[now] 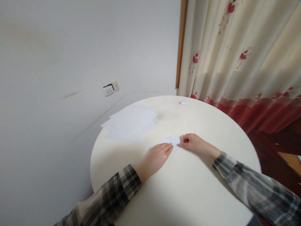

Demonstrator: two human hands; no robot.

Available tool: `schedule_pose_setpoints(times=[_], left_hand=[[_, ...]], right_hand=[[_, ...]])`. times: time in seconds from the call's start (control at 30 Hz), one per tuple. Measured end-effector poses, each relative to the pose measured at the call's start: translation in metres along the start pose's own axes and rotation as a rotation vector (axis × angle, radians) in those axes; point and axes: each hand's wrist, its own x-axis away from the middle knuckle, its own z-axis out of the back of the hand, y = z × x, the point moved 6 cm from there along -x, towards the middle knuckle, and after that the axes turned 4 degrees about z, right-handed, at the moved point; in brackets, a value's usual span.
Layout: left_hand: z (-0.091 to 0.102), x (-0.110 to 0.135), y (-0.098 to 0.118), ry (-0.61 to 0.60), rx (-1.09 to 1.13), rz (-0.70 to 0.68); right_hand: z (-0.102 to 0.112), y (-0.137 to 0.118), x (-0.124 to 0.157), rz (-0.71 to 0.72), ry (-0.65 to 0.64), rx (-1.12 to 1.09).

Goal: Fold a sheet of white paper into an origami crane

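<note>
A small piece of folded white paper (172, 140) lies on the round table in front of me. My left hand (159, 155) rests flat on its left part, fingers stretched out and pressing it down. At the paper's right edge, my right hand (190, 142) is closed in a pinch, thumb and forefinger on the edge. The left fingers hide part of the paper, so its full folded shape cannot be made out.
Several loose white sheets (131, 121) overlap at the table's far left, some reaching its edge. A crumpled bit of paper (183, 102) sits near the far rim. The white table (188, 188) stands by a wall with a socket (108, 90) and a flowered curtain (218, 62).
</note>
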Motion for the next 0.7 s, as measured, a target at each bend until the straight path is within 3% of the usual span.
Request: schedule_pose_setpoints(times=[0.2,0.4,0.47,0.53,0.6,0.7], left_hand=[[-0.006,0.000,-0.003,0.022,-0.024,0.005],[-0.007,0.002,-0.005,0.007,-0.040,-0.003],[-0.005,0.001,-0.007,0.004,-0.023,-0.002],[-0.004,0.002,-0.008,0.017,-0.010,-0.022],[-0.001,0.002,-0.009,0.043,-0.007,-0.057],[0.002,0.003,-0.009,0.091,-0.035,-0.085]], right_hand=[[-0.002,-0.003,-0.002,-0.037,-0.062,0.190],[0.003,0.009,-0.004,-0.062,-0.126,0.215],[0.005,0.006,-0.004,-0.049,-0.092,0.216],[0.008,-0.005,-0.001,0.023,0.011,0.231],[0.008,-0.026,0.007,0.203,0.146,0.203],[-0.008,-0.051,0.024,0.468,0.132,0.232]])
